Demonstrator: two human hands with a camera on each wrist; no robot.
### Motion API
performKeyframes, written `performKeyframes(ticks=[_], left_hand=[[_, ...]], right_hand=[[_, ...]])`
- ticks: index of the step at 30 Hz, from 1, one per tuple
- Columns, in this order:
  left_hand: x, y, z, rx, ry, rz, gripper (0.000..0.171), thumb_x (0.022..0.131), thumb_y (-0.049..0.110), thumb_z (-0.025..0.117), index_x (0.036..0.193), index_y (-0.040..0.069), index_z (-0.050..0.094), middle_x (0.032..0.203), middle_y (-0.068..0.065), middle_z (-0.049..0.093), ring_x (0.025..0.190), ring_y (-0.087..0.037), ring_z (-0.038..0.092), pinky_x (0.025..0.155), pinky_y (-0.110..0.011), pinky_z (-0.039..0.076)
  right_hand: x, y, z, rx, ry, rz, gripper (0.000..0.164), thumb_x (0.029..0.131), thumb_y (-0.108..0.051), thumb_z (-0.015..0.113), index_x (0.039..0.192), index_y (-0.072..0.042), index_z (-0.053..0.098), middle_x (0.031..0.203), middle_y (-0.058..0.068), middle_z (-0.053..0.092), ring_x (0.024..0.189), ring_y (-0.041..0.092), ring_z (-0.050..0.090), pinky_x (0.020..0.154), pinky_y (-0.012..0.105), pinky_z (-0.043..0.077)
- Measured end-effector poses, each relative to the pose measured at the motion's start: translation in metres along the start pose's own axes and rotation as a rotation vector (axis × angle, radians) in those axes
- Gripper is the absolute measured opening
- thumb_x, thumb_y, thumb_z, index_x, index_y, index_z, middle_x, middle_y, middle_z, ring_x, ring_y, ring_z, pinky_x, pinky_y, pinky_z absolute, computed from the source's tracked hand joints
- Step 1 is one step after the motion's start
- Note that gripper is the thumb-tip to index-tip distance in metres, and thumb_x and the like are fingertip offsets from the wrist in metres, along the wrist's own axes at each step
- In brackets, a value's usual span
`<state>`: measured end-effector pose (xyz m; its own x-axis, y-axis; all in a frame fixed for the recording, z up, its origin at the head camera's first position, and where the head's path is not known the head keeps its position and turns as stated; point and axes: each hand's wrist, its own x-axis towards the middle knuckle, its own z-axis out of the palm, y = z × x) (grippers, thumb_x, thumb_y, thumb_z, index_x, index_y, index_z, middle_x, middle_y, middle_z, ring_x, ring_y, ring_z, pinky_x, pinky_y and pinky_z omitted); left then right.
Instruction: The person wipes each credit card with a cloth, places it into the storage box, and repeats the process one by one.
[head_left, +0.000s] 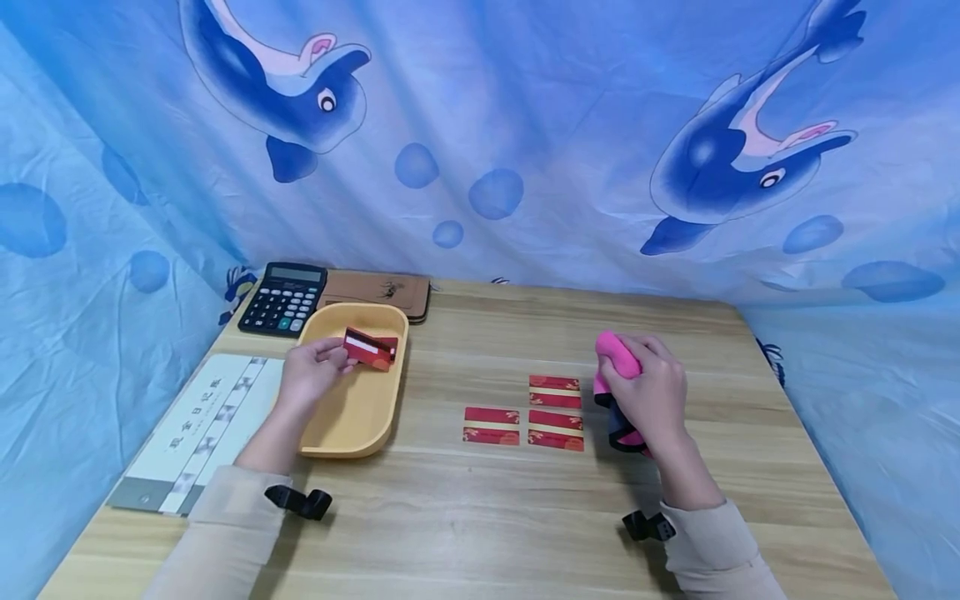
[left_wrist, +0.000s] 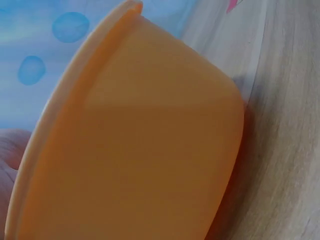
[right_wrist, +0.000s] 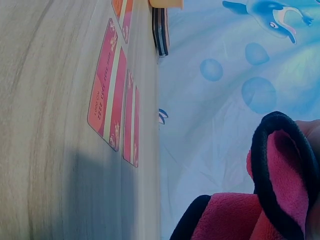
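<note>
Ledger (head_left: 191, 417) with Chinese lettering is lying at the near left of the desk (head_left: 450, 517), and the black calculator (head_left: 281, 302) is up at the far left corner. Next is the left hand (head_left: 313, 367), reaching over the yellow tray (head_left: 341, 421) and pinching a striped card (head_left: 367, 348) between thumb and fingers, tilted a bit. There's more red card (head_left: 392, 342) peeking out just behind it, but I can't tell if that bit is held too or lying in the tray. A brown case (head_left: 375, 287) sits behind the tray on the far side.

Moving right, three red cards are flat on the desk: a left card (head_left: 491, 426), then a near card (head_left: 556, 431) and a far card (head_left: 555, 392) lined up beside it. Past those, the right hand (head_left: 652, 387) has its fingers wrapped around a pink cloth (head_left: 618, 358) with black edging. So the hands are well apart, each with its own thing.

My read: it's the card-handling step, cloth at the ready. Can't tell if the card is going in or coming out. If it's coming out, the next move probably calls for lifting it clear of the rim and keeping that pinch firm.
</note>
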<state>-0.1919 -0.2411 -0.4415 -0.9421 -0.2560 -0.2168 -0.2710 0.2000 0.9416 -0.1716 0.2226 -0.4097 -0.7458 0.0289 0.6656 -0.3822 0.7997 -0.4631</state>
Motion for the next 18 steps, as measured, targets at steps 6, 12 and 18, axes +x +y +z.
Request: performKeyframes(ticks=[6,12,18], left_hand=[[0.001,-0.002,0.001,0.161,-0.048,-0.005,0.055,0.104,0.015,0.056,0.15,-0.009,0.038,0.144,-0.03,0.051,0.129,-0.036,0.056,0.105,-0.04,0.052],[-0.001,0.004,-0.001,0.288,-0.101,-0.023,0.07,0.106,0.031,0.052,0.157,-0.006,0.021,0.159,-0.029,0.028,0.146,-0.043,0.031,0.118,-0.054,0.036],[-0.011,0.018,0.007,0.315,-0.064,0.098,0.068,0.107,0.035,0.051,0.158,-0.001,0.025,0.159,-0.024,0.032,0.146,-0.04,0.033,0.118,-0.053,0.036]], right_hand=[[-0.001,0.002,-0.001,0.0,-0.004,0.004,0.036,0.078,-0.015,0.086,0.109,0.003,0.076,0.101,0.02,0.071,0.078,0.035,0.067,0.058,0.045,0.054],[0.0,0.004,-0.002,0.007,0.001,-0.01,0.035,0.078,-0.014,0.085,0.107,0.002,0.077,0.1,0.019,0.072,0.078,0.034,0.067,0.058,0.045,0.054],[-0.001,0.005,-0.004,0.012,0.006,-0.007,0.034,0.078,-0.013,0.085,0.108,0.001,0.077,0.101,0.018,0.072,0.077,0.034,0.067,0.057,0.045,0.053]])
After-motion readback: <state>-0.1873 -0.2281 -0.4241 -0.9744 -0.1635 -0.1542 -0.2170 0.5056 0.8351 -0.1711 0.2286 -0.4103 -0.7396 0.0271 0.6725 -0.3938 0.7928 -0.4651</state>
